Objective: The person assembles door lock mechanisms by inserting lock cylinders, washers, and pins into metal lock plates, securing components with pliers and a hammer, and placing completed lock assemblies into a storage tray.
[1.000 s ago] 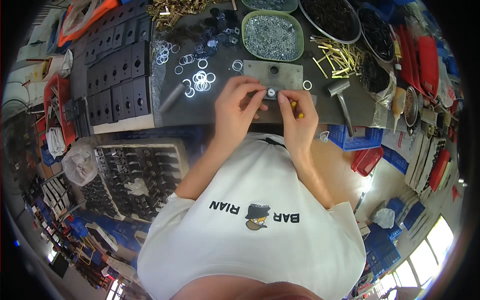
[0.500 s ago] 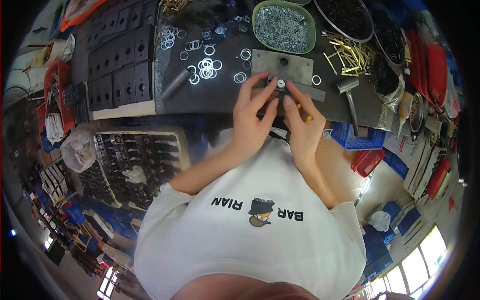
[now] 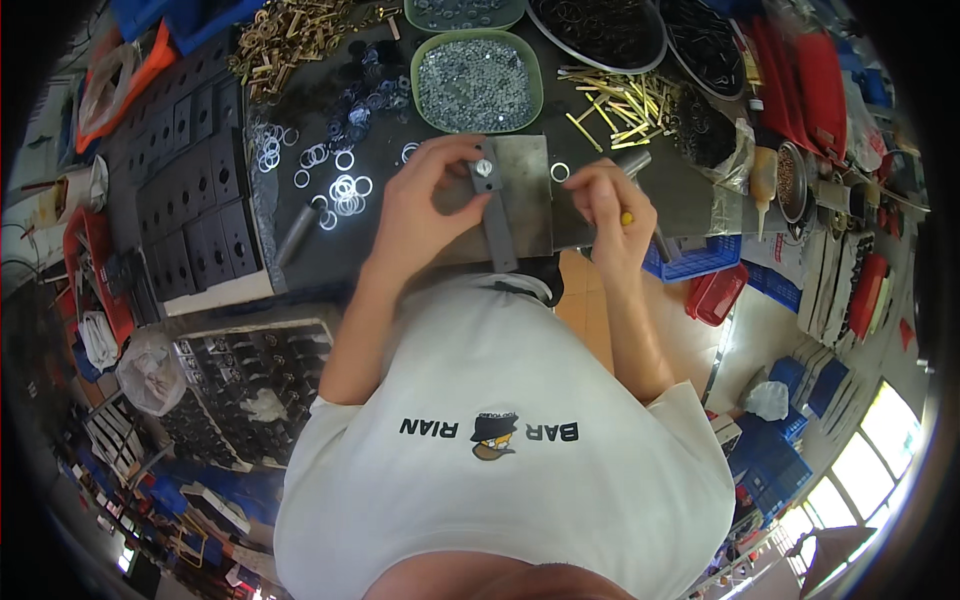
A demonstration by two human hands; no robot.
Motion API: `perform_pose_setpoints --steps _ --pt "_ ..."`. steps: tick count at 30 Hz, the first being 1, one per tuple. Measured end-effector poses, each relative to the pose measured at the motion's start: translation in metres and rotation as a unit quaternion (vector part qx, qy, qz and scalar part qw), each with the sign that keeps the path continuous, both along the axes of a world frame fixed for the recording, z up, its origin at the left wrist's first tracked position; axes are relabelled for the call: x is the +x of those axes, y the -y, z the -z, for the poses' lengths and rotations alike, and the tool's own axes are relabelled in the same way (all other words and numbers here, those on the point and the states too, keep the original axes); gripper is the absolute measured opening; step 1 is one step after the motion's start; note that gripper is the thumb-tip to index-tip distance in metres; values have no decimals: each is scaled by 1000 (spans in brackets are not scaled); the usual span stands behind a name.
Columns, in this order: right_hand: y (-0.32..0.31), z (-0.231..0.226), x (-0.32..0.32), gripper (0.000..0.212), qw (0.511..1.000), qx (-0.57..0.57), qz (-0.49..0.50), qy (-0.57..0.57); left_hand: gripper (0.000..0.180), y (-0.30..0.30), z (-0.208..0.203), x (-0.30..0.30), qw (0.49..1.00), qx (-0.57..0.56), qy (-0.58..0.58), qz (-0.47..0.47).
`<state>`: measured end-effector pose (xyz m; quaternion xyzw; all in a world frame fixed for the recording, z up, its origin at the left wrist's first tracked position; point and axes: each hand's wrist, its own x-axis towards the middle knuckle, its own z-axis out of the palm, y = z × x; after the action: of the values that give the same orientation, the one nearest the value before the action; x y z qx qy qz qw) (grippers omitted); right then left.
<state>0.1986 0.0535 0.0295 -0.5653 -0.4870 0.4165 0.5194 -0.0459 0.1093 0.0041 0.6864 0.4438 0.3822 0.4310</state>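
Note:
My left hand (image 3: 425,205) pinches a small dark block (image 3: 485,172) between thumb and fingers. A shiny round metal piece (image 3: 483,167) sits in the block's face. From the block a dark flat bar (image 3: 500,240) runs toward me, lying over the left part of a grey metal plate (image 3: 530,195). My right hand (image 3: 620,205) is raised at the right, fingers curled round a slim thing with a yellow end (image 3: 627,217); the rest of it is hidden. Just left of its fingertips lies a single metal ring (image 3: 560,173). Behind this hand lies a hammer (image 3: 632,162), partly covered.
A green tub (image 3: 478,85) of small metal pieces stands beyond the plate. Brass-coloured pins (image 3: 625,105) lie right of it. Loose rings (image 3: 347,195) and a metal rod (image 3: 298,235) lie at left, beside dark blocks (image 3: 205,230). A blue basket (image 3: 700,260) stands below the table edge.
My hands have parted: the right has left the block and moved right toward the hammer. The bar has turned from lying crosswise to pointing at me. The view has shifted.

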Motion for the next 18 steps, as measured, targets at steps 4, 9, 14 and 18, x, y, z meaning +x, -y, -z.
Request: perform_pose_setpoints --steps 4,9,14,18 --pt "-51 -35 17 18 967 -2 -62 249 44 -13 -8 -12 996 -3 -36 81" --pt "-152 -8 81 19 884 115 41 451 48 -9 -10 -19 995 -5 -59 82" --pt "-207 21 109 23 799 133 -15 586 51 18 -20 -35 1000 6 -24 9" --pt "-220 32 151 27 838 37 -52 542 31 39 -31 -73 998 -1 16 -68"
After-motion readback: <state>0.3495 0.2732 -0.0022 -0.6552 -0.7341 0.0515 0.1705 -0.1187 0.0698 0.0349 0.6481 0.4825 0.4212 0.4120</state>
